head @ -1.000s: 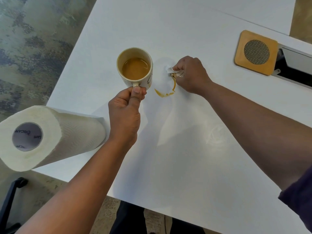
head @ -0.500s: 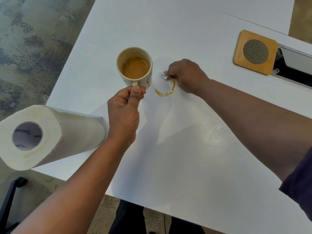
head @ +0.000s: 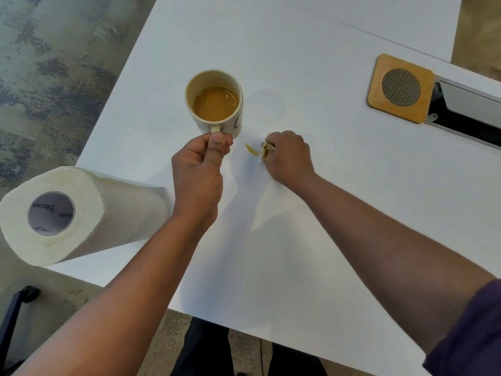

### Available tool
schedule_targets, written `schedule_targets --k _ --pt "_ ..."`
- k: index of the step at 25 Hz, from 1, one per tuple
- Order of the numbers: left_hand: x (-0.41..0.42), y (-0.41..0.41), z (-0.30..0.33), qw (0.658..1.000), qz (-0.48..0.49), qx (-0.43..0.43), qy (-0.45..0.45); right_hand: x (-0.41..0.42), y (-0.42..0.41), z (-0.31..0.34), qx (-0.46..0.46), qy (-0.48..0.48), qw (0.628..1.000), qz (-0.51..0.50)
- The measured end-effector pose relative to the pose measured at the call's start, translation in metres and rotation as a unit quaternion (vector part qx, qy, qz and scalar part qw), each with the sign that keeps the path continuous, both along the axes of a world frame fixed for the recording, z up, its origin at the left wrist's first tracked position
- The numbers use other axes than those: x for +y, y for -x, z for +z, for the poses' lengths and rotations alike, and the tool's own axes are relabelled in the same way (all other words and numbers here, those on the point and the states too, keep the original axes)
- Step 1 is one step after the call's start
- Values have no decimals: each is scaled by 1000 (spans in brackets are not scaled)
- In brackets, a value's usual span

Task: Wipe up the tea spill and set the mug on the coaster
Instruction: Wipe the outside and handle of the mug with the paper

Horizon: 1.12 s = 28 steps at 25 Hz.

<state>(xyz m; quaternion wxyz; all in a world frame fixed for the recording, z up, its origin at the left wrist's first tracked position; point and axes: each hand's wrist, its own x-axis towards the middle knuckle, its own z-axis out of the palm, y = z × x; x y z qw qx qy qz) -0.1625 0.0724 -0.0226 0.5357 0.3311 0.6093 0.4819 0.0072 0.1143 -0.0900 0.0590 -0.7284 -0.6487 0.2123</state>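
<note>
Tea fills the cream mug [head: 214, 100] about halfway, and the left hand [head: 199, 169] grips its handle, fingers curled and thumb on top, keeping it just left of the spill. Right hand [head: 288, 156] is closed round a small stained wad of paper towel [head: 265, 147] pressed to the white table [head: 311, 240] — a short streak of tea [head: 251, 149] shows beside it. Wooden coaster [head: 400, 88] lies well apart on the right; a paper towel roll [head: 78, 213] lies at the table's left edge.

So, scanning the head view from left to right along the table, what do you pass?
Paper towel roll → mug gripped by the left hand → tea spill → right hand gripping a wad of paper → coaster.
</note>
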Motion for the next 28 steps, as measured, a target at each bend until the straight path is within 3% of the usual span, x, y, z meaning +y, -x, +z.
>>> schedule_targets --k 3,6,11,13,16,19,28 --pt "0 2 1 1000 1 1 -2 -1 26 -6 32 -24 998 -56" --pt "-1 4 1 1000 -4 12 -1 3 45 -10 46 -40 998 -30" --pt "-2 7 2 1000 -2 20 1 15 34 -2 77 20 996 48" --pt "-3 7 4 1000 0 20 0 22 28 3 138 72 987 30" --pt "-6 7 5 1000 -1 11 -3 20 16 8 326 138 931 -91" --pt "-6 9 4 1000 -5 8 -9 21 -9 11 454 104 859 -211" --pt "-3 11 0 1000 0 4 -9 35 -33 5 352 29 906 -235"
